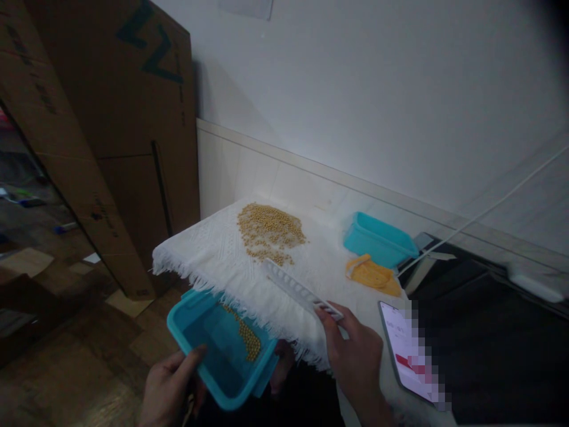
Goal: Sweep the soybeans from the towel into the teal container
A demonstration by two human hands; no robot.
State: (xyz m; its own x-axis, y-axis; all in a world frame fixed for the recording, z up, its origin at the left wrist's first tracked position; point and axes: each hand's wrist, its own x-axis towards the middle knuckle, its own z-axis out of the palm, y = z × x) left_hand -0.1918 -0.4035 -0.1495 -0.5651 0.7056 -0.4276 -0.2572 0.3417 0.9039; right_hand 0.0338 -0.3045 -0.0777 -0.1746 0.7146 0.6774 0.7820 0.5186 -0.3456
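My left hand (173, 382) grips the near left rim of a blue plastic bin (208, 329), with the thumb over the edge. The bin is tilted below the table's fringed edge, and some soybeans (250, 343) lie along its right side. In my right hand (353, 350) is a long white plastic strip (296, 290) with a row of slots or ridges, pinched at its near end. Its far end reaches the front of a spread pile of soybeans (269, 228) on the white fringed cloth (213, 240).
A second blue bin (377, 237) stands against the wall at the right, with a folded yellow cloth (372, 276) before it. A phone (409, 350) lies at the right edge. A white cable (498, 198) crosses there. A tall cardboard box (128, 112) stands left.
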